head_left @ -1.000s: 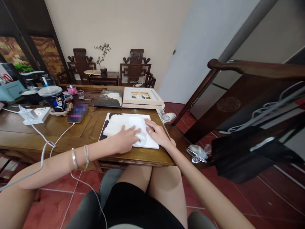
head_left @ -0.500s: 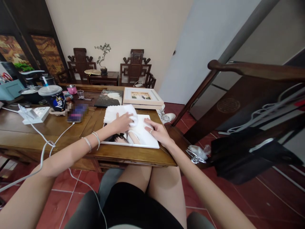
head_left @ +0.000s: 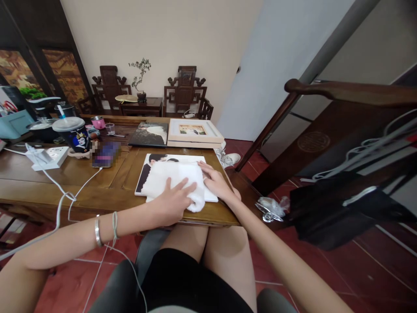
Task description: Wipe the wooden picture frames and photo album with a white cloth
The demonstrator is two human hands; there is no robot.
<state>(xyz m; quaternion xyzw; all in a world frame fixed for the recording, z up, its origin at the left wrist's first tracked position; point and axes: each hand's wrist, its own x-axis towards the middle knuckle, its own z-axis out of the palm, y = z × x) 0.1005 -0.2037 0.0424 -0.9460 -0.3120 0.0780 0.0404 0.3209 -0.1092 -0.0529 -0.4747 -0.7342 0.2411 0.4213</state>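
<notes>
A photo panel (head_left: 142, 181) with white edges lies flat on the table, showing part of a picture of people in dark and white clothing. A folded white cloth (head_left: 159, 174) covers much of it and hangs a little past its near edge. My left hand (head_left: 174, 202) rests on the cloth, fingers spread and pressing down. At the panel's right side, my right hand (head_left: 216, 182), with a ring on one finger, lies with fingers stretched over the edge. Its thumb is hard to make out.
Behind are a dark picture panel (head_left: 150, 134) and a pale framed picture (head_left: 195, 130). To the left stand a lidded cup (head_left: 73, 134), a phone (head_left: 106, 154) on a white cable and a power strip (head_left: 54, 157). A wooden chair (head_left: 312, 139) is at right.
My left hand has swept the cloth toward me, from the panel's far side to its near edge. The upper part of the picture now shows. My right hand stays at the right edge.
</notes>
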